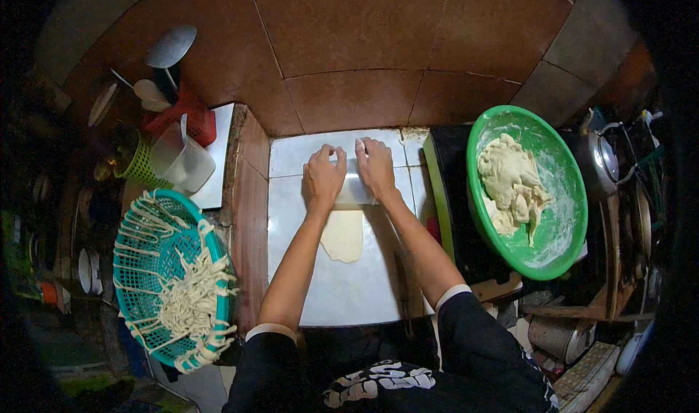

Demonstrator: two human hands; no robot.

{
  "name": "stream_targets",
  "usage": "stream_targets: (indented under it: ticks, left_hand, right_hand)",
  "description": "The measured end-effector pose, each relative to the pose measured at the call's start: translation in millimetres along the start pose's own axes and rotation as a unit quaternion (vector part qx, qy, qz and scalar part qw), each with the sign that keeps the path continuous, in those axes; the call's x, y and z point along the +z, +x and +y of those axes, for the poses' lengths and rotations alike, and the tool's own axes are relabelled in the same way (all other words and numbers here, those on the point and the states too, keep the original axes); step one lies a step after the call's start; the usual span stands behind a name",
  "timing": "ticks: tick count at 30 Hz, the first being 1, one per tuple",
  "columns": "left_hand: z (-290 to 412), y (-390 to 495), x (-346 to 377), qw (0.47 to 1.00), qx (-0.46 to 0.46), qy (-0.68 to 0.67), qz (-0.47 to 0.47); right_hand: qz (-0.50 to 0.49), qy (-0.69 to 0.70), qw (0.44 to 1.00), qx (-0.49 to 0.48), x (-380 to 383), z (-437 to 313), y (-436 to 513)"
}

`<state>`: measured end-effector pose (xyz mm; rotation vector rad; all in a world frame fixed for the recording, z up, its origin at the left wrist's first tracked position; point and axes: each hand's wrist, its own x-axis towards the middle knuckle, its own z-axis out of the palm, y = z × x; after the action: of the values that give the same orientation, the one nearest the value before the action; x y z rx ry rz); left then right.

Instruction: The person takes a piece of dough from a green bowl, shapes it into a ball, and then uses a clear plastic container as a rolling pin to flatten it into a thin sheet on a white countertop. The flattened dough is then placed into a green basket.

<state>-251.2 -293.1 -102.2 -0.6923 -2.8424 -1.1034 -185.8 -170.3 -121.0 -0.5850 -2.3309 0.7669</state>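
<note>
On the white tiled worktop (355, 298) lies a flattened, tongue-shaped strip of dough (344, 238), pointing towards me. A pale, smooth cylindrical roller (355, 190) crosses its far end and hides that part. My left hand (324, 175) is over the roller's left end, palm down. Over the right end is my right hand (375, 166), its thumb and fingertips whitish. Fingers of both hands curl forward beyond the roller, thumbs facing each other. The palms hide the roller's ends, so whether the hands grip it or only press on it is unclear.
At right, a green basin (573, 243) holds a dough mass (513, 183). Dough strands (194, 298) fill and overhang a teal basket (123, 260) at left. Nearby stand a clear plastic jug (183, 159) and red utensil holder (191, 112). A brown tiled wall (355, 25) bounds the back.
</note>
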Motion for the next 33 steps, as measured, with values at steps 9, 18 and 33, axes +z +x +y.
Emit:
stream_targets:
  ticks: [9, 18, 33]
  left_hand:
    - [-38.1, -104.6, -8.4, 0.978, 0.177, -0.038, 0.104]
    - [-74.3, -206.8, -22.5, 0.962, 0.239, 0.022, 0.132]
    - [-61.9, -160.5, -16.5, 0.97, 0.218, 0.036, 0.104]
  right_hand:
    - [0.013, 0.007, 0.994, -0.107, -26.6, -20.5, -109.7]
    - [-0.015, -0.049, 0.987, -0.155, -50.4, -29.7, -224.9]
    - [-0.007, -0.02, 0.986, -0.162, -42.2, -19.1, -160.5]
